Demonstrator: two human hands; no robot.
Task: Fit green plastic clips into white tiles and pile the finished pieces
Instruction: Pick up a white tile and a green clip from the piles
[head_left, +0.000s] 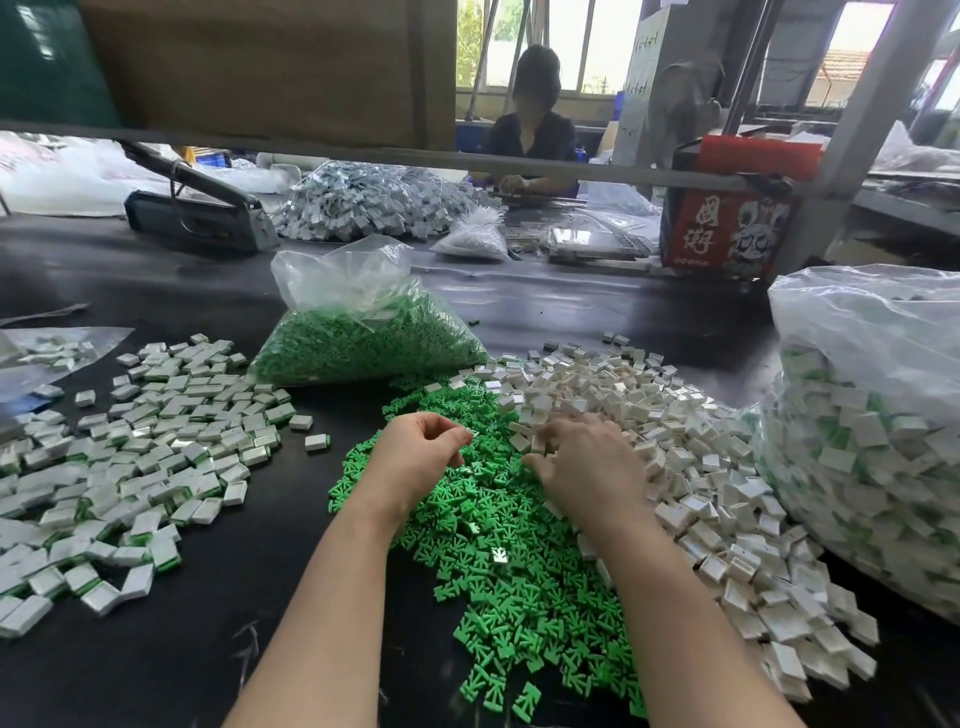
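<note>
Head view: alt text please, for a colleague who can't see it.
Two bare hands work over loose green clips: the right hand reaches into the white tiles, the left hand hovers curled. Finished pieces lie left; a bagged clip supply sits behind.

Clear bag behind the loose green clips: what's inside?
The clear bag holds green clips like the loose green clips in front. Its crumpled top looks empty. Anything buried deeper in it is hidden.

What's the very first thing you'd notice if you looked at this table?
The bright heap of loose green clips spilling down the middle of the black table jumps out first, with both hands over it. Right beside it lies a big heap of white tiles, where the right hand is reaching, and on the left spreads the pile of finished pieces.
</note>
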